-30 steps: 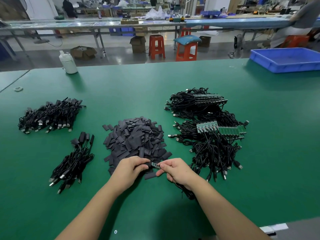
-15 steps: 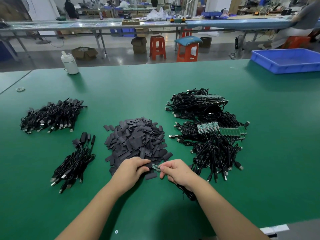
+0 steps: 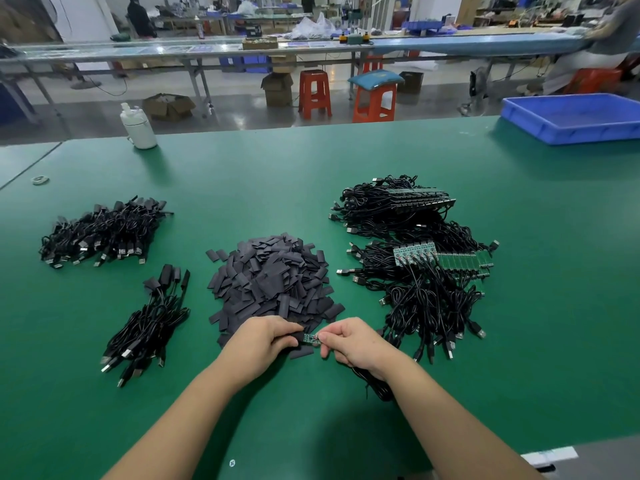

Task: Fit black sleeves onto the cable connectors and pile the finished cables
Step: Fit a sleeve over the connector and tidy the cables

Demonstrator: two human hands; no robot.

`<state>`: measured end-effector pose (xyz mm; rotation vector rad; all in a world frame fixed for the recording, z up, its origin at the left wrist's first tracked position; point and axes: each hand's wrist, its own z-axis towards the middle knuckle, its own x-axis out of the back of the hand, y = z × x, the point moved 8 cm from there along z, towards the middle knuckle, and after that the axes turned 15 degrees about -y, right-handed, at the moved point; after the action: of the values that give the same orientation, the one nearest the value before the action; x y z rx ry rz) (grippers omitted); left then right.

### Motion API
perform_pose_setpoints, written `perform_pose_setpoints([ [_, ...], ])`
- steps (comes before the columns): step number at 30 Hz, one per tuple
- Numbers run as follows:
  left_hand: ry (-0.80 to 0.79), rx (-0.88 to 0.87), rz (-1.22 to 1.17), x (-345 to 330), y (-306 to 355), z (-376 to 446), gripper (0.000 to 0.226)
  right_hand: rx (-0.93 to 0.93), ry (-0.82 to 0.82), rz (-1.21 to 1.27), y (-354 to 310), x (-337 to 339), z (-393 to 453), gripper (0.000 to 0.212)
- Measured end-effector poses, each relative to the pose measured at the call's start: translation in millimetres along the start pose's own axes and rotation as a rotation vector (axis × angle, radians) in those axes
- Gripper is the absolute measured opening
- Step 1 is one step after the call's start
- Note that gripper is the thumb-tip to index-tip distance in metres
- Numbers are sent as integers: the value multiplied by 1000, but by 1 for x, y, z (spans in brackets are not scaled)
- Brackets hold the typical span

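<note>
My left hand (image 3: 265, 337) pinches a black sleeve (image 3: 297, 338) at the near edge of the sleeve heap (image 3: 273, 278). My right hand (image 3: 349, 341) pinches a cable's small green connector board (image 3: 310, 338), whose left end meets the sleeve's mouth. That cable (image 3: 375, 386) trails under my right wrist. Bare-board cables (image 3: 422, 271) lie heaped to the right. Two piles of sleeved cables lie on the left: a near pile (image 3: 149, 327) and a far pile (image 3: 100, 233).
The green table (image 3: 346, 161) carries a white bottle (image 3: 138, 128) at the back left, a blue tray (image 3: 575, 117) at the back right and a small ring (image 3: 40, 180) at the far left. Stools and benches stand beyond the table.
Both hands stayed in place; less of the green board shows between them as its left end has gone further into the sleeve.
</note>
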<state>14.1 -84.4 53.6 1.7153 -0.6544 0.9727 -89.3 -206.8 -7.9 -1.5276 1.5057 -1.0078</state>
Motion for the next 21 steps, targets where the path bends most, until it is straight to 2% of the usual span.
perform_pose_setpoints([
  [7, -50, 4, 74, -6, 11, 8, 35, -2, -19, 23, -1, 1, -2, 16],
  [12, -82, -18, 193, -17, 23, 11, 30, -4, -13, -26, 1, -1, 1, 16],
  [21, 59, -50, 6, -11, 29, 7, 17, 58, -24, 23, -1, -1, 1, 14],
])
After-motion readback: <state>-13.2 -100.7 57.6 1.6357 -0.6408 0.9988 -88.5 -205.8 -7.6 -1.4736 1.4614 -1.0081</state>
